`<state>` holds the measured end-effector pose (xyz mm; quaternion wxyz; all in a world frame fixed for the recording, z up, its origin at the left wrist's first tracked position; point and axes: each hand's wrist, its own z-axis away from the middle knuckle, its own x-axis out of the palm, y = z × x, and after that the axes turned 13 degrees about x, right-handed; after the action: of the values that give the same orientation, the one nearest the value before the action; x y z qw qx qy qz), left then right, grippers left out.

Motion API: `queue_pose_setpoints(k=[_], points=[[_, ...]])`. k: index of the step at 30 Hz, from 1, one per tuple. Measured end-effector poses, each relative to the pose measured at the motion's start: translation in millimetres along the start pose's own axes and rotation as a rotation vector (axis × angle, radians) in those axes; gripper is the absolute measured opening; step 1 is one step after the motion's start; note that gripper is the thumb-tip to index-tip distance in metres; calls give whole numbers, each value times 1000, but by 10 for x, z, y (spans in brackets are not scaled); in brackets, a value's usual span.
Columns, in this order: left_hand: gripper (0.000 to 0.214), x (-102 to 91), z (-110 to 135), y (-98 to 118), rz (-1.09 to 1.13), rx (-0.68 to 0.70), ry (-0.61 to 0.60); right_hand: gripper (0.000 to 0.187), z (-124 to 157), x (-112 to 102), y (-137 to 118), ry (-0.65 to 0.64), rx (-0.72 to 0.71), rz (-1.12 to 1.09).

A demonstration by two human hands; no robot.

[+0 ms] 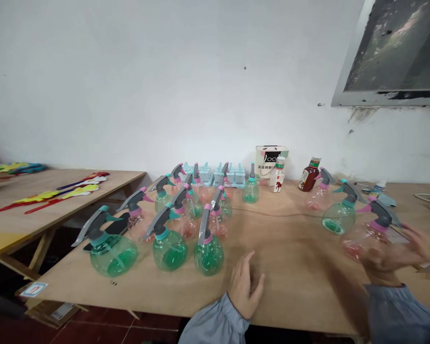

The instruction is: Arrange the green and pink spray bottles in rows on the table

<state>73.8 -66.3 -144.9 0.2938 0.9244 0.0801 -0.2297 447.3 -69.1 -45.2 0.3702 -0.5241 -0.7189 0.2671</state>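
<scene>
My left hand lies on the table near its front edge, fingers apart, holding nothing. Close to its left stands a green spray bottle with a pink collar and grey trigger. At the right, my right hand is smeared by motion beside a pink spray bottle with a grey and pink head. It overlaps that bottle's right side; whether it grips it, I cannot tell. Just behind stand a clear green spray bottle and another pink spray bottle.
Several green and pink spray bottles cluster left of centre, including a green one in front. Light-blue molds, a paper bag, a white bottle and a dark red bottle stand by the wall. A second table is at left.
</scene>
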Motion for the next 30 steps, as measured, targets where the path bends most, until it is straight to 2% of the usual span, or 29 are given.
queue_pose_setpoints(k=[1, 2, 3, 5, 7, 9, 11, 13, 15, 17, 21, 24, 27, 30], points=[[52, -5, -2, 4, 1, 0, -3, 68, 137, 186, -106, -201, -75, -24], [52, -8, -2, 9, 3, -1, -5, 60, 287, 424, -229, -492, -112, -12], [52, -8, -2, 13, 5, -3, -7, 55, 443, 706, -361, -683, -104, -13], [53, -1, 4, 20, 11, -10, -3, 50, 736, 1350, -610, -884, 61, -62], [54, 13, 17, 19, 16, -13, 7, 65, 959, 1991, -780, -937, 339, -124], [55, 25, 33, 6, 10, -6, 15, 78, 1096, 2513, -841, -951, 425, -128], [56, 24, 43, -12, -3, 18, 15, 82, 1164, 2849, -813, -960, 484, -133], [53, 7, 42, -22, -3, 42, 10, 82, 1195, 2985, -741, -971, 540, -143], [48, -24, 29, -13, 12, 48, -2, 82, 1210, 2934, -672, -988, 578, -160], [48, -60, 9, 12, 29, 38, -17, 81, 1211, 2727, -637, -1018, 589, -189], [49, -113, -31, 69, 34, 32, -18, 65, 1156, 2031, -670, -1121, 596, -257], [44, -126, -52, 90, 27, 34, 18, 46, 1091, 1508, -746, -1199, 654, -345], [41, -116, -66, 93, 26, 39, 62, 42, 1095, 1167, -858, -1233, 823, -513], [41, -98, -72, 85, 22, 40, 80, 45, 1218, 1015, -983, -1250, 1036, -686]])
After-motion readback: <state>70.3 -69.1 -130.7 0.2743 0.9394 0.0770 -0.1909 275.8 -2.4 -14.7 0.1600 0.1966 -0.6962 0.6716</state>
